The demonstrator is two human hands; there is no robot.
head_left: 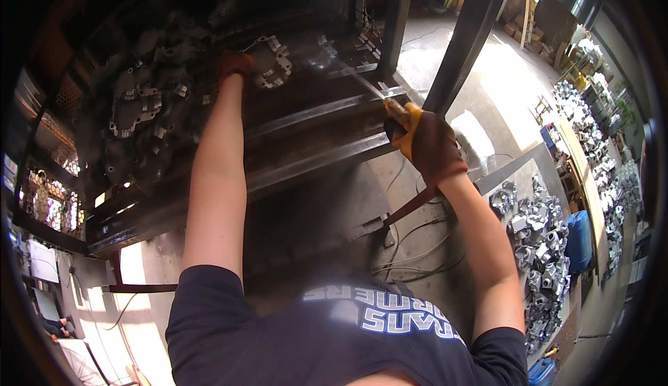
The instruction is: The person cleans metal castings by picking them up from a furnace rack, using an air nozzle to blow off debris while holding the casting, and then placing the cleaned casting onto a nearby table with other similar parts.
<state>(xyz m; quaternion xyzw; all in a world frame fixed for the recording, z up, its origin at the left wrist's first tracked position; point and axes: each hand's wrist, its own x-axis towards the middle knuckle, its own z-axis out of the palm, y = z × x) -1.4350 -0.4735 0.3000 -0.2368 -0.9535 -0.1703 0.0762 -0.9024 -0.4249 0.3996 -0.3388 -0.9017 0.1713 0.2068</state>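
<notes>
My left hand [235, 66], in a reddish-brown glove, is at the left edge of a flat grey metal casting [273, 62] with a cut-out outline and appears closed on it. Its fingers are mostly lost in shadow. My right hand [430, 142], in a yellow and dark glove, is wrapped round the yellowish handle [396, 111] of a tool with a long thin shaft [365, 83]. That shaft points left toward a pale, blurred patch on the dark work surface; the tool's exact kind is not clear. Another casting [136, 111] lies left of my left arm.
Several more castings [167, 41] lie heaped in the dark at the upper left. Steel rails [313, 167] and an upright post [463, 45] frame the bench. Cables [410, 247] run over the floor. Piled metal parts [536, 254] and a blue container [579, 240] stand to the right.
</notes>
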